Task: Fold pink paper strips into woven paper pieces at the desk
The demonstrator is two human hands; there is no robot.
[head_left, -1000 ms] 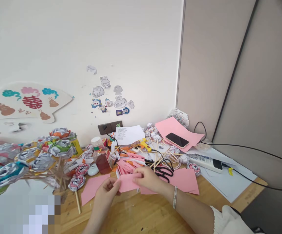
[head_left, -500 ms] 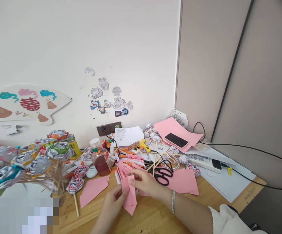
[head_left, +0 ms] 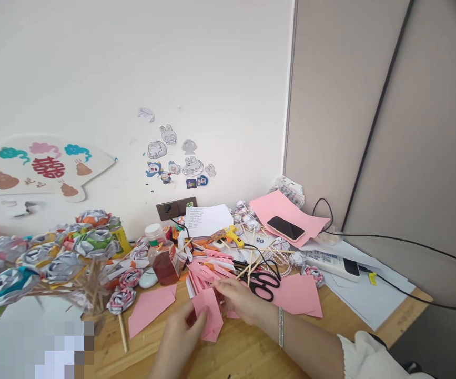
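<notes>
A folded piece of pink paper is raised just above the wooden table, near its front edge. My left hand grips it from the left, thumb lying across its face and fingers behind. At the paper's upper right edge is my right hand, fingers bent around that edge, with the fingertips partly hidden. Right behind the hands lies a heap of pink paper strips. Black-handled scissors rest beyond my right wrist.
Pink sheets lie left and right. Behind are a bottle of reddish liquid, a yellow glue gun, wooden sticks and a phone. Paper flowers crowd the left. A power strip with cables sits right.
The pink paper has turned, its lower point swinging right and up, and now looks wider. My right hand has shifted slightly right, from the paper's top to its side edge.
</notes>
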